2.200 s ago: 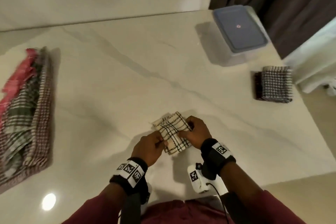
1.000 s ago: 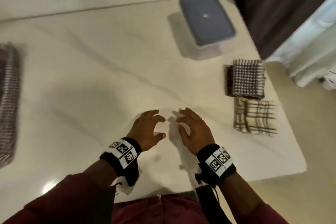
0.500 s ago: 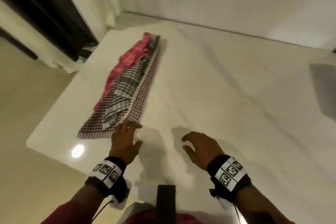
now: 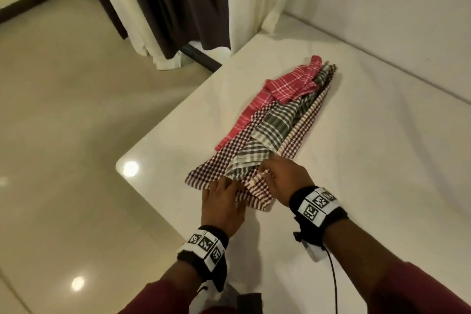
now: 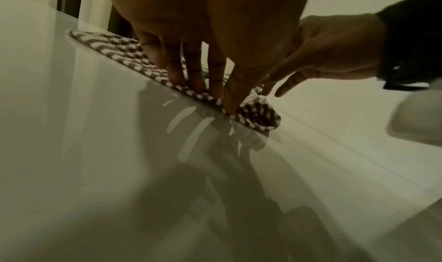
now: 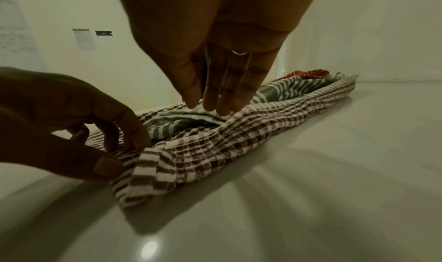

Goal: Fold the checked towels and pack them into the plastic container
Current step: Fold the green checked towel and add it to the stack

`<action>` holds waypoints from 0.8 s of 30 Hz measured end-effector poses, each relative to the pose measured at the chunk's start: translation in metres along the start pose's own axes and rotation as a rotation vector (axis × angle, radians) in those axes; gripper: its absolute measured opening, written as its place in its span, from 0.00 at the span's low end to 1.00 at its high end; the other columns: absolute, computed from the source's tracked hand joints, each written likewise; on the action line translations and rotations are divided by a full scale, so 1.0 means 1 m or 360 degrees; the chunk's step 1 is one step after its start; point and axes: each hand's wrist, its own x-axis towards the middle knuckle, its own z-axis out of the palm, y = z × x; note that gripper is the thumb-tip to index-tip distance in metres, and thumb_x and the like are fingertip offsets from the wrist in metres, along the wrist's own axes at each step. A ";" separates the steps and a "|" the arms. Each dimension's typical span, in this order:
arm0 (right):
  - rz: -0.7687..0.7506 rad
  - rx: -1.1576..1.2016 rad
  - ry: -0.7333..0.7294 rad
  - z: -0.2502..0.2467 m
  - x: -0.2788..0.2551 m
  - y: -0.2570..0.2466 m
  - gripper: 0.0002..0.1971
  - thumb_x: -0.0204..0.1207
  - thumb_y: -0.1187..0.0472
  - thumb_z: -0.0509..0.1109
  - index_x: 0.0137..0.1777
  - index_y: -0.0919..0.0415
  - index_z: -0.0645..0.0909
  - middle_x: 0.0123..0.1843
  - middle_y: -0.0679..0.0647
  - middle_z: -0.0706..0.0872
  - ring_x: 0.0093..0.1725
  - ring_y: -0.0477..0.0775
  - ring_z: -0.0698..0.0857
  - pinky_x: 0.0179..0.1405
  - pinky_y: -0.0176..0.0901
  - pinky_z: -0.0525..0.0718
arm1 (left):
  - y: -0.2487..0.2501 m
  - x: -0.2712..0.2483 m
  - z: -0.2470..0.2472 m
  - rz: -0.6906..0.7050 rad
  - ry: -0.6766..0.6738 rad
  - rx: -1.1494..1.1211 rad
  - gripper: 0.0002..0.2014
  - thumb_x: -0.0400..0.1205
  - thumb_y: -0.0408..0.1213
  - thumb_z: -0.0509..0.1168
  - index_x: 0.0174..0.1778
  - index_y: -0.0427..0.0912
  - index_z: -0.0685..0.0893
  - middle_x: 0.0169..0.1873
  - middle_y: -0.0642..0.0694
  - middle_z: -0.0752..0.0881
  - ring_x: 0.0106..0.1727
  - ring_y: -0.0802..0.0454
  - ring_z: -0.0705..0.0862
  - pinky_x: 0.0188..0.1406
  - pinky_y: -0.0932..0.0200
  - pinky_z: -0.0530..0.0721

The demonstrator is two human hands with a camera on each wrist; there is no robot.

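A pile of unfolded checked towels lies on the white table (image 4: 369, 160) near its left end: a brown-and-white checked towel (image 4: 214, 168) at the bottom, a green checked towel (image 4: 277, 122) on it and a red checked towel (image 4: 285, 86) at the far side. My left hand (image 4: 225, 187) pinches the near edge of the brown checked towel (image 6: 215, 149) between thumb and curled fingers. My right hand (image 4: 267, 172) hovers with straight fingers whose tips touch the green towel (image 6: 282, 90). The plastic container is out of view.
The table's rounded corner (image 4: 119, 166) and left edge lie just left of the pile, with glossy floor (image 4: 63, 135) beyond. Dark and cream curtains (image 4: 178, 2) hang behind the table's far left end. A wall runs along the table's far side.
The folded cream towel was left beside the folded stack at the right. My view swung to the left pile; both hands reached it, and the left hand took the brown towel's edge.
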 end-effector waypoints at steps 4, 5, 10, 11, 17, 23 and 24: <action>-0.0020 0.0019 0.0085 0.007 0.030 -0.009 0.10 0.80 0.58 0.64 0.57 0.56 0.83 0.58 0.53 0.82 0.56 0.57 0.82 0.50 0.47 0.79 | -0.011 0.001 -0.002 0.0078 0.0030 -0.0183 0.14 0.73 0.44 0.69 0.55 0.50 0.85 0.52 0.50 0.83 0.53 0.47 0.78 0.52 0.53 0.76; -0.0016 0.0014 0.0086 0.009 0.035 -0.010 0.11 0.80 0.58 0.64 0.58 0.56 0.83 0.59 0.53 0.82 0.56 0.57 0.82 0.50 0.47 0.80 | -0.014 0.001 -0.004 0.0081 0.0041 -0.0275 0.12 0.74 0.43 0.69 0.53 0.49 0.86 0.50 0.50 0.84 0.51 0.47 0.79 0.50 0.53 0.77; -0.0061 -0.0111 0.0006 0.018 0.053 -0.020 0.16 0.80 0.50 0.65 0.65 0.52 0.81 0.63 0.51 0.79 0.59 0.56 0.81 0.55 0.48 0.81 | -0.029 -0.001 -0.011 0.0094 -0.0032 -0.0482 0.06 0.77 0.37 0.68 0.49 0.47 0.85 0.46 0.50 0.83 0.49 0.50 0.80 0.48 0.57 0.78; -0.0072 -0.0148 -0.0009 0.020 0.056 -0.022 0.17 0.80 0.49 0.65 0.66 0.52 0.81 0.62 0.51 0.78 0.59 0.55 0.80 0.55 0.48 0.81 | -0.030 -0.002 -0.012 0.0116 -0.0048 -0.0483 0.05 0.77 0.37 0.68 0.48 0.47 0.84 0.46 0.50 0.83 0.50 0.50 0.80 0.48 0.57 0.78; -0.0091 -0.0221 0.0038 0.021 0.063 -0.029 0.12 0.79 0.55 0.66 0.58 0.55 0.85 0.56 0.52 0.78 0.53 0.55 0.81 0.51 0.49 0.82 | -0.031 0.002 -0.017 -0.0018 -0.0008 -0.0678 0.07 0.79 0.41 0.68 0.51 0.47 0.83 0.46 0.52 0.81 0.47 0.54 0.79 0.49 0.51 0.81; -0.0168 0.0248 0.0516 -0.022 0.051 -0.036 0.04 0.73 0.59 0.72 0.46 0.57 0.85 0.46 0.51 0.83 0.46 0.53 0.81 0.45 0.45 0.80 | -0.005 0.042 -0.047 0.0122 0.0335 -0.0794 0.30 0.78 0.60 0.58 0.70 0.43 0.75 0.62 0.45 0.79 0.62 0.50 0.77 0.60 0.54 0.75; -0.0145 0.0322 0.0606 -0.037 0.046 -0.037 0.03 0.72 0.60 0.74 0.44 0.56 0.84 0.44 0.51 0.84 0.44 0.52 0.81 0.45 0.46 0.81 | 0.008 0.054 -0.057 0.0197 0.0346 -0.0804 0.29 0.77 0.60 0.59 0.68 0.44 0.77 0.61 0.45 0.82 0.60 0.49 0.80 0.59 0.52 0.77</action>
